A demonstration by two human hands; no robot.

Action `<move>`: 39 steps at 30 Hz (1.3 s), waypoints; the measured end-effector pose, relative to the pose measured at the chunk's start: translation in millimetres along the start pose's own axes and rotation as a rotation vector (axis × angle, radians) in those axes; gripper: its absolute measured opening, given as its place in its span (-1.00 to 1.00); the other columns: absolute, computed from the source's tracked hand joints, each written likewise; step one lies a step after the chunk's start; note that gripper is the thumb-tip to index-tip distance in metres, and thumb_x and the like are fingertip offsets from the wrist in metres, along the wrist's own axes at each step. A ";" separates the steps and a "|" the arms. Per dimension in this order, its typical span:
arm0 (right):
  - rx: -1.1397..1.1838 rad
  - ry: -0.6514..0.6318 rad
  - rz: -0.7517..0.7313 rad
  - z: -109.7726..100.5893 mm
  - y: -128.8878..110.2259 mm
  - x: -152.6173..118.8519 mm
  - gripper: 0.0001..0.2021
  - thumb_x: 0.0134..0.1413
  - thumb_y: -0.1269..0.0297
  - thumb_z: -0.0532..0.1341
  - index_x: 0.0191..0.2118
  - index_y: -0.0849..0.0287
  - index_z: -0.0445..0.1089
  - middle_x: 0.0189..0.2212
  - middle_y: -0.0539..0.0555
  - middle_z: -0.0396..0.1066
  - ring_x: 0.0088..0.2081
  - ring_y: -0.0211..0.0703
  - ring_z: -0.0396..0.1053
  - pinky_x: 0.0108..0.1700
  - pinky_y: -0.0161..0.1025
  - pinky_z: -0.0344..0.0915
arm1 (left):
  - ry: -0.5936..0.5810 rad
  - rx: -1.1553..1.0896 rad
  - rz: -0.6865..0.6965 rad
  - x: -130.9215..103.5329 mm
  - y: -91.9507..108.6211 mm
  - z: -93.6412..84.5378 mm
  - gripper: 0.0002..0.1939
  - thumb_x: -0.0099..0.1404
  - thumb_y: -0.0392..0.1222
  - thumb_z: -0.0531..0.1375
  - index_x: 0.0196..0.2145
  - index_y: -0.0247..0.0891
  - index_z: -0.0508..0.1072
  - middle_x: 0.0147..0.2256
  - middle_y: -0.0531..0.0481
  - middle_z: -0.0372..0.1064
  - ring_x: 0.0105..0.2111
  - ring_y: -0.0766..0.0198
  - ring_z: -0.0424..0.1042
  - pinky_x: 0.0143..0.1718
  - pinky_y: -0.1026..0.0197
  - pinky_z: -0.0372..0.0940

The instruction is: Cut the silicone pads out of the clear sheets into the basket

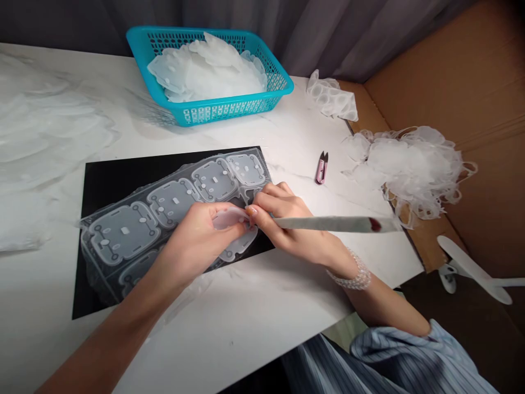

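"Where's the translucent piece (226, 220)?"

"Pinched in the fingers of the left hand (194, 232), over the moulded sheet (125, 230). Whether it's still attached, I can't tell."

"And the right hand (287, 216)?"

"Thumb and forefinger close together at the piece's right edge, with a long pale tool (328, 224) gripped there too, jutting out rightward."

"Around the fingers?"

"The sheet stretches off to their left, on a black mat (109, 175)."

"Farther out?"

"Pink snips (322, 168) on the surface (262, 323) to their right, clear scraps (414, 164) past those, and a blue basket (229, 104) of white translucent pieces beyond the fingers."
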State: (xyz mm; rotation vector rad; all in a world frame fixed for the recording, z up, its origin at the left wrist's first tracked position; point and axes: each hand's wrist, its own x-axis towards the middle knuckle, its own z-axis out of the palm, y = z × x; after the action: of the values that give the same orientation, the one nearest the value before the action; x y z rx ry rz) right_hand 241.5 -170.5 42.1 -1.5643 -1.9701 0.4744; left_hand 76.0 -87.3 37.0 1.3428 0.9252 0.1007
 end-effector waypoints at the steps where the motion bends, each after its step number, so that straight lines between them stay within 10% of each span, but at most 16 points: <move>1: 0.034 -0.006 0.017 -0.9 0.4 0.0 -0.65 0.47 0.24 -0.04 -0.42 0.14 0.19 -0.51 -0.02 0.20 -0.37 -0.19 0.18 -0.15 -0.16 0.14 | -0.007 -0.006 0.003 0.4 -0.6 -0.1 -0.74 0.17 0.06 0.33 -0.38 -0.20 0.57 -0.36 0.00 0.53 -0.26 0.13 0.48 -0.32 0.22 0.30; 10: 0.483 0.240 0.380 -22.5 3.3 -4.1 -0.48 0.42 -0.11 -0.10 -0.39 0.13 0.34 -0.48 0.03 0.39 -0.38 -0.18 0.39 -0.21 -0.17 0.31 | 0.062 -0.027 0.030 -0.9 2.0 -4.9 -0.78 0.15 0.03 0.36 -0.29 -0.10 0.59 -0.25 0.00 0.60 -0.15 0.12 0.52 -0.07 0.17 0.34; 15: 0.615 0.051 0.453 -10.2 3.3 -1.7 -0.52 0.15 0.01 0.34 -0.50 0.12 0.05 -0.44 -0.02 0.45 -0.44 -0.28 0.28 -0.32 -0.26 0.26 | 0.086 -0.040 0.046 -1.2 2.1 -4.8 -0.82 0.14 -0.03 0.36 -0.30 -0.10 0.60 -0.23 0.01 0.60 -0.16 0.15 0.52 -0.11 0.22 0.35; 21: 0.883 0.067 0.497 -0.6 2.8 -3.4 -0.51 0.10 0.15 0.39 -0.50 0.12 0.00 -0.46 -0.01 0.43 -0.46 -0.30 0.24 -0.37 -0.28 0.22 | 0.079 0.032 0.068 -1.0 1.7 -7.8 -0.83 0.15 -0.01 0.35 -0.31 -0.08 0.58 -0.26 0.02 0.58 -0.18 0.13 0.51 -0.14 0.17 0.34; 39: 0.201 0.230 0.417 -16.7 0.0 -7.9 -0.69 0.14 0.36 0.26 -0.49 0.11 0.08 -0.45 0.00 0.42 -0.25 -0.12 0.47 -0.25 -0.25 0.27 | -0.029 -0.160 0.201 -16.7 11.0 -12.8 -0.79 0.19 0.03 0.37 -0.30 -0.13 0.61 -0.25 0.06 0.62 -0.20 0.25 0.54 -0.18 0.32 0.38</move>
State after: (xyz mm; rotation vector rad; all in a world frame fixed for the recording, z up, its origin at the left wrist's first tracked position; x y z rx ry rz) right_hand 253.2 -179.4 53.3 -1.8101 -1.3820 0.6061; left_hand 61.9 -83.6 55.7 1.2818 0.7400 0.3027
